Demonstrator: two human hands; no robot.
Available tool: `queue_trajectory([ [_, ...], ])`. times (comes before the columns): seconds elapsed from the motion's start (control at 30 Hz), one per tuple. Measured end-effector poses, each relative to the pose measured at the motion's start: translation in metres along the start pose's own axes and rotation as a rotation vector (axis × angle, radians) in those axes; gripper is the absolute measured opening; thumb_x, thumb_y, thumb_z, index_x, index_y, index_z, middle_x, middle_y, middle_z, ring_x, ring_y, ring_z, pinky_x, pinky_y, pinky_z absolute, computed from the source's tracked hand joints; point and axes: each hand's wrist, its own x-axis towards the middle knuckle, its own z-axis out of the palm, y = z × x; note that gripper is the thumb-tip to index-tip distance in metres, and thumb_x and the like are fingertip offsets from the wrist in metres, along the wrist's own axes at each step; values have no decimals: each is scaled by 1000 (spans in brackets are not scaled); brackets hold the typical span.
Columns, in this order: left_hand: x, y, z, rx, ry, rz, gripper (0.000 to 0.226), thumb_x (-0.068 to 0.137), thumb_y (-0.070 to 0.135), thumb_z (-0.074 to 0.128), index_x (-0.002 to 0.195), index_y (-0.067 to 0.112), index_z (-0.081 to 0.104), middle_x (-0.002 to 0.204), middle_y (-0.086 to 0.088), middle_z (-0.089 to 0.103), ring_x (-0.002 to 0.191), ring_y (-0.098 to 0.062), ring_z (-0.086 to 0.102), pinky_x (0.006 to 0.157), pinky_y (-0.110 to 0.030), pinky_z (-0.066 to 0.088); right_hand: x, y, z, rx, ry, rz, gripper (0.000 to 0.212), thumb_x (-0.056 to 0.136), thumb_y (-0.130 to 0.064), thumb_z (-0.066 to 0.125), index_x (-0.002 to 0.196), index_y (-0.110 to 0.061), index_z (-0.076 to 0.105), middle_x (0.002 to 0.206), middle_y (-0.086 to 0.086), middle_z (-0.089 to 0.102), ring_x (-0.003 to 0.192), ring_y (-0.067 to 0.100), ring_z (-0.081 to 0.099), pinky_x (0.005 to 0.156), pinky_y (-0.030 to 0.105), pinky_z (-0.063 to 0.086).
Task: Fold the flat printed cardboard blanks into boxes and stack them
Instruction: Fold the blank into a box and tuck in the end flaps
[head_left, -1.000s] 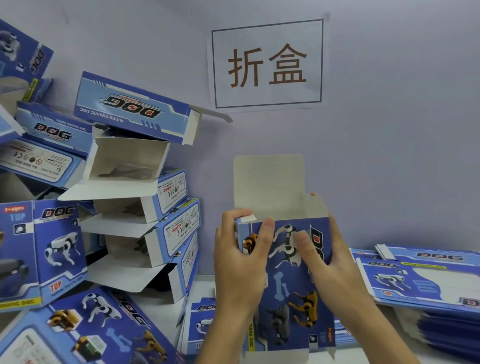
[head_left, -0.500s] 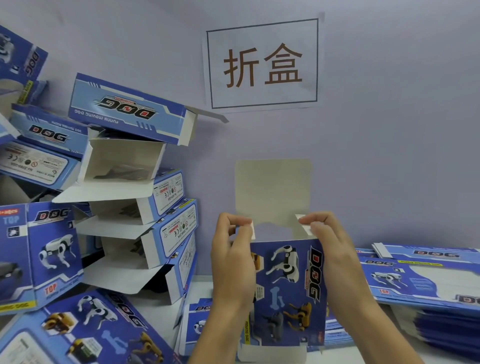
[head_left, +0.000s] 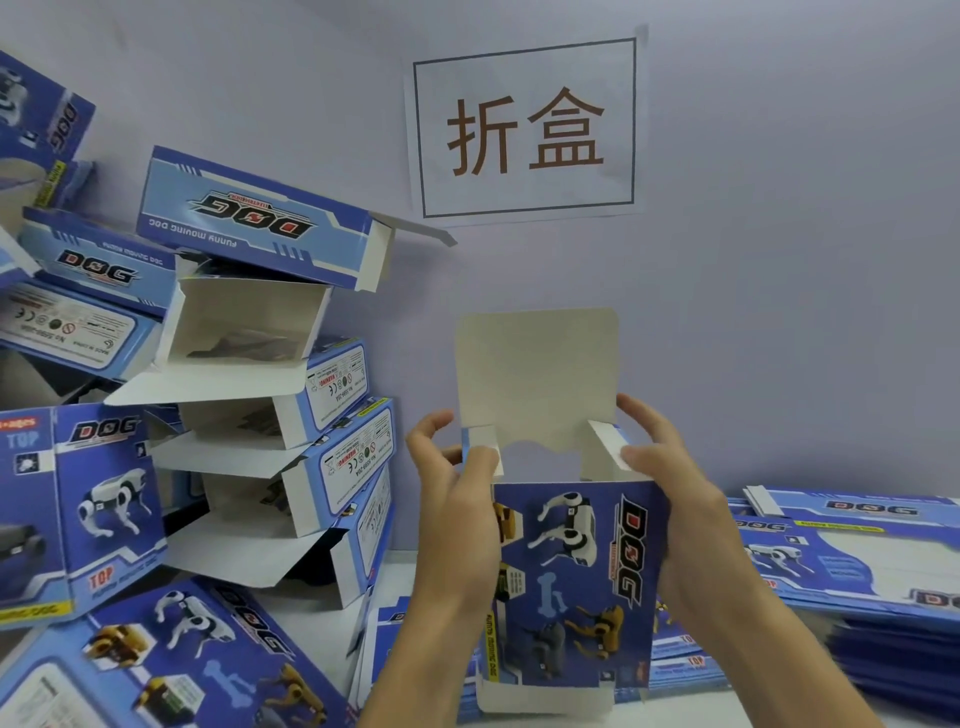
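Both hands pinch side flaps of upright DOG box (head_left: 576, 582): left hand (head_left: 457, 514), right hand (head_left: 670, 499).
Left of grip: folded boxes (head_left: 291, 426), heaped; right: flat blanks (head_left: 852, 561); counts unclear.

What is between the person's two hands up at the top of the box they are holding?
In the head view, the left hand and right hand each pinch a small side flap; between them gapes the box mouth, with the tall lid flap standing upright behind.
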Motion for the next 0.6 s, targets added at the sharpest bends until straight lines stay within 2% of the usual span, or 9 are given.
queue_trajectory([
  [0.07, 1, 1, -3, -42, -47, -40, 40, 99, 12, 44, 123, 44, 51, 104, -6, 68, 80, -23, 70, 62, -31, 58, 1, -5, -2, 26, -48, 10, 46, 72, -28, 53, 111, -47, 66, 93, 7, 75, 64, 24, 66, 53, 35, 52],
  [0.13, 2, 4, -5, -86, -100, -76, 47, 96, 10, 42, 120, 47, 57, 97, -1, 74, 88, -28, 73, 65, -38, 60, 1, -10, -3, 12, -44, 4, 49, 71, -24, 52, 111, -48, 66, 90, 11, 68, 65, 25, 55, 56, 35, 44],
  [0.2, 2, 6, -4, -83, -108, -85, 51, 95, 9, 41, 116, 52, 60, 103, -11, 71, 96, -38, 69, 73, -49, 60, 0, -12, -2, -11, -24, -3, 52, 72, -24, 52, 114, -51, 63, 93, 22, 58, 66, 24, 55, 56, 36, 46],
  [0.27, 2, 6, -2, -55, -92, -60, 55, 97, 9, 40, 115, 57, 59, 108, -15, 66, 100, -44, 66, 82, -59, 55, -1, -12, 0, -18, -19, -16, 54, 75, -24, 53, 118, -54, 59, 104, 23, 61, 73, 26, 61, 62, 43, 52],
  [0.37, 2, 6, -1, -43, -86, -34, 56, 98, 9, 40, 114, 59, 58, 109, -11, 66, 97, -39, 68, 84, -58, 55, -1, -12, 3, 1, -14, -31, 48, 93, -17, 55, 119, -57, 58, 108, 12, 69, 86, 34, 58, 73, 52, 51],
  [0.47, 4, 4, -2, -26, -29, -9, 51, 98, 9, 42, 105, 55, 62, 103, -16, 64, 86, -30, 69, 70, -50, 57, -1, -8, 5, 39, 1, -34, 48, 98, -6, 44, 112, -49, 64, 102, 16, 70, 71, 26, 61, 61, 41, 54],
  [0.5, 5, 2, -3, -12, -1, 2, 49, 97, 9, 42, 102, 54, 62, 97, -10, 66, 87, -27, 70, 70, -49, 58, -1, -6, 7, 59, 14, -40, 47, 98, -4, 44, 108, -45, 65, 98, 15, 71, 67, 23, 62, 56, 37, 54],
  [0.57, 7, 0, -5, -22, 23, 22, 45, 96, 10, 45, 93, 50, 65, 85, 3, 69, 93, -32, 68, 76, -55, 58, -2, -3, 9, 75, 31, -58, 41, 97, -3, 45, 97, -38, 68, 92, 12, 72, 62, 20, 64, 51, 34, 54],
  [0.6, 8, -1, -6, -27, 24, 37, 40, 94, 11, 47, 89, 47, 66, 79, 6, 68, 90, -35, 65, 73, -55, 55, -2, -2, 10, 84, 38, -69, 37, 97, -3, 46, 93, -33, 67, 89, 11, 71, 60, 19, 64, 49, 33, 53],
])
